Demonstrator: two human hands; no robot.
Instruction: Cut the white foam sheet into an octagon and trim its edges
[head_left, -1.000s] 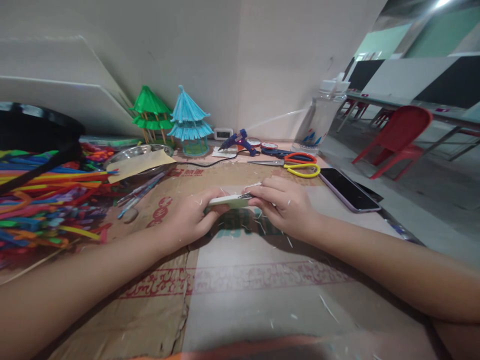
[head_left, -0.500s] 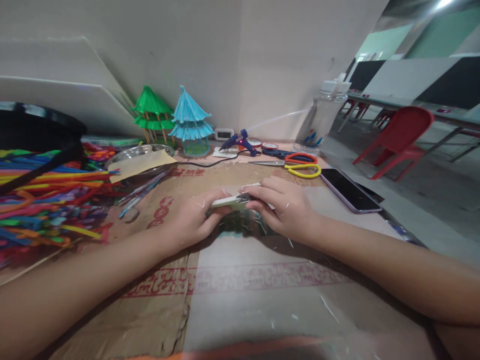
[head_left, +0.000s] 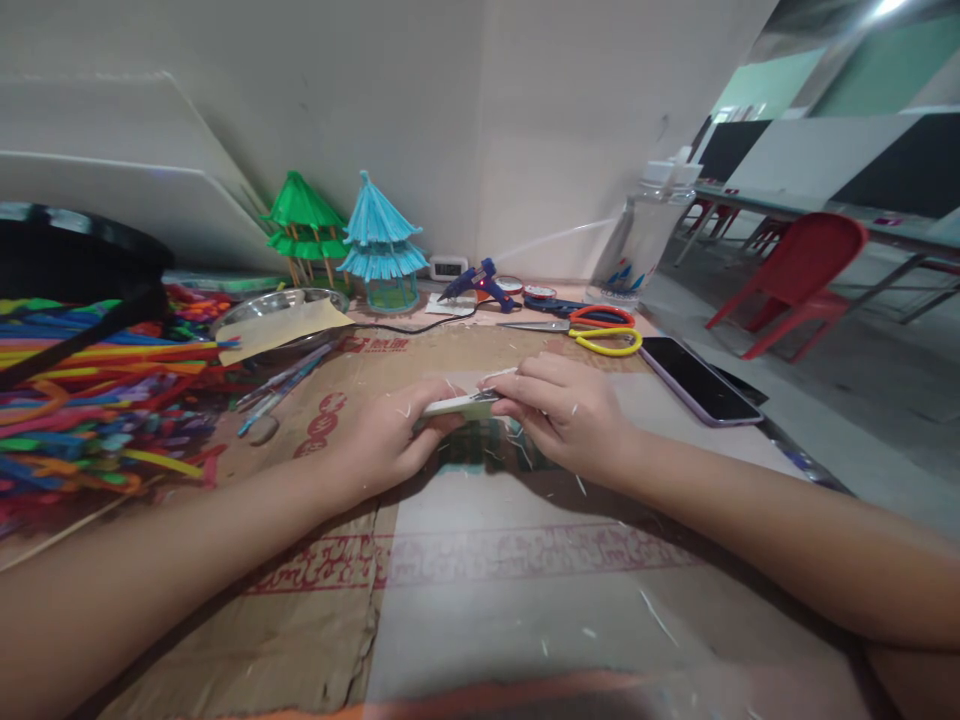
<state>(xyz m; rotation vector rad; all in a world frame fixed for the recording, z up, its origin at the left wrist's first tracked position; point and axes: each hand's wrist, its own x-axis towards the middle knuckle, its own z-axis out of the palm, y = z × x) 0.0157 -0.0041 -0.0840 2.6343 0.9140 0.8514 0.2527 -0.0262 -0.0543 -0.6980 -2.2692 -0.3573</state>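
My left hand (head_left: pixel 397 430) is closed, its thumb and fingers pinching a thin white board piece (head_left: pixel 448 405) by its left end. My right hand (head_left: pixel 574 410) is closed at the other end of the board. A small grey blade-like piece (head_left: pixel 484 396) shows between its fingertips and touches the board. What else the right fingers hold is hidden. White slivers cling to both hands, and one sliver (head_left: pixel 581 487) lies just below the right hand. Under the hands is a translucent sheet (head_left: pixel 480 620) on printed cardboard (head_left: pixel 300 630).
Colourful craft sticks (head_left: pixel 97 400) crowd the left. Behind stand a green model pavilion (head_left: pixel 300 210), a blue model pavilion (head_left: pixel 382 235) and a glue gun (head_left: pixel 472 283). Scissors (head_left: pixel 607 335), a phone (head_left: pixel 701 380) and a clear bottle (head_left: pixel 637 240) are at right. A red chair (head_left: pixel 799 270) stands beyond.
The grey blade-like piece at my right fingertips has shifted slightly and tilted along the board. My left hand keeps its hold in nearly the same place.
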